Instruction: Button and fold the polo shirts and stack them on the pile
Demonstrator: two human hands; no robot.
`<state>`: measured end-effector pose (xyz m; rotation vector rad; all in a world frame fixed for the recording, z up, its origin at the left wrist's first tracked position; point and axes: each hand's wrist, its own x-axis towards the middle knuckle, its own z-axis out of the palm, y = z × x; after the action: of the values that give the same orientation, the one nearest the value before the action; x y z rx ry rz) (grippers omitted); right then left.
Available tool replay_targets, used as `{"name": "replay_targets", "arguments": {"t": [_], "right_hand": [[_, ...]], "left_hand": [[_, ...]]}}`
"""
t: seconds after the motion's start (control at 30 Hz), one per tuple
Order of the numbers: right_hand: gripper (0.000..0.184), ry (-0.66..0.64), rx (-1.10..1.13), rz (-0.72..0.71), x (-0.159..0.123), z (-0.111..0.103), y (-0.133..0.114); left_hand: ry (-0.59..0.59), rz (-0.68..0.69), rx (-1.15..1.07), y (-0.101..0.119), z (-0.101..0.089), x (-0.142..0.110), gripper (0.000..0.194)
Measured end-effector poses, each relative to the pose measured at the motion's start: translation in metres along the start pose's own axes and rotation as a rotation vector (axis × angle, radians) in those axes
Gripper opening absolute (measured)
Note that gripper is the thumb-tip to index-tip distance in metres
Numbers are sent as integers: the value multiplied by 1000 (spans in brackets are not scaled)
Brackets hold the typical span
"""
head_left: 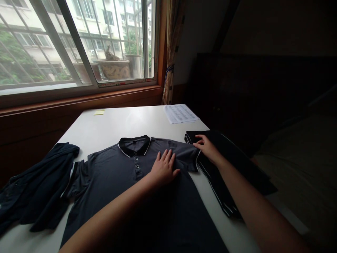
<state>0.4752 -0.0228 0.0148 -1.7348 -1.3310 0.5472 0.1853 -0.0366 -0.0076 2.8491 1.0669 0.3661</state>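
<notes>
A dark grey polo shirt [113, 179] lies spread front up, its black collar edged in white. My left hand [163, 168] rests flat on the chest to the right of the button placket, fingers spread. At the cuff of the right-hand sleeve [185, 153], my right hand [207, 149] has its fingers bent and pinched on the cloth near the white-edged hem. Just beyond that hand, a stack of folded dark garments [231, 151] lies along the right side. The lower part of the shirt is in shadow, partly hidden by my left forearm.
A crumpled dark garment [39, 186] is heaped on the left of the white table [126, 119]. Printed sheets [181, 114] lie at the far right corner, and a yellow sticky note [99, 112] at the far left. Behind stand a barred window and a curtain [172, 45].
</notes>
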Motion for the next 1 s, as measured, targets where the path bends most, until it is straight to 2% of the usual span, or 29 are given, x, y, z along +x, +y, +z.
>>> {"name": "replay_targets", "arguments": {"t": [0.17, 0.3, 0.47, 0.57, 0.63, 0.73, 0.83, 0.9, 1.0], "right_hand": [[48, 76, 29, -27, 7, 6, 1], [51, 92, 65, -17, 7, 12, -8], [82, -30, 23, 101, -12, 9, -24], [98, -54, -69, 137, -26, 6, -28], [101, -66, -115, 144, -35, 6, -31], [91, -60, -230, 126, -44, 9, -39], [71, 42, -292, 64, -47, 13, -51], [62, 117, -264, -22, -48, 15, -59], [58, 158, -221, -177, -49, 19, -71]], "left_hand": [[-28, 165, -43, 31, 0, -25, 72], [-24, 284, -94, 36, -3, -24, 65], [50, 286, -144, 21, -6, -15, 58], [148, 204, -142, -1, -5, -5, 48], [175, 137, -115, -17, -3, 3, 43], [155, 74, -68, -35, -1, 15, 42], [118, 30, -30, -41, -1, 23, 46], [102, 11, -16, -43, -1, 28, 50], [103, 2, -12, -46, 1, 36, 51]]}}
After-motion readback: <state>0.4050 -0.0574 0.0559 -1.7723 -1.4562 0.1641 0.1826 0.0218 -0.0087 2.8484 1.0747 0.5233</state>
